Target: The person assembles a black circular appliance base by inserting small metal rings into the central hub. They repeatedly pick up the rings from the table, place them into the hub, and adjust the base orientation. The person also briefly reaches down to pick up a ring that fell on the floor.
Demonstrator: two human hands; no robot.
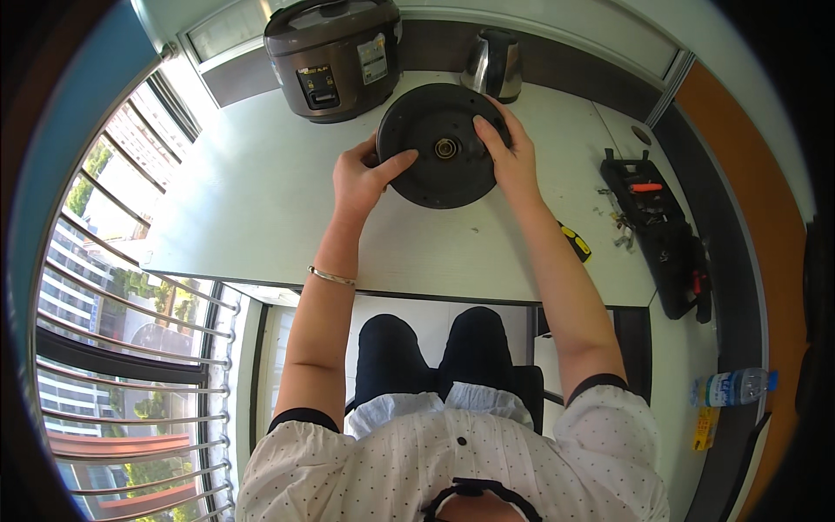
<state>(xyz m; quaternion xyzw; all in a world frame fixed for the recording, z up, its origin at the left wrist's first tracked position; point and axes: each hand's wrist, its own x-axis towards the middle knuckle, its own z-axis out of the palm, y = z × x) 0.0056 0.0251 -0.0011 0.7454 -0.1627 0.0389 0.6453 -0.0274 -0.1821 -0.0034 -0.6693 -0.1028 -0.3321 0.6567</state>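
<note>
Above the far half of the white table (261,191), I hold up a round black disc (435,184) with a shallow rim and a brass-coloured round fitting at its centre. My left hand (361,181) grips its left edge, thumb on the face and fingers curled behind. On the upper right edge, my right hand (515,161) is closed the same way, its thumb pressing the face. The fingertips behind the disc are hidden. The disc's face is tilted toward me.
Behind the disc stand a brown rice cooker (335,65) and a steel kettle (494,65). To the right lie an open black tool case (644,213), small metal parts and a yellow-black handle (576,244). A water bottle (735,388) lies farther right. Window bars (139,358) line the left.
</note>
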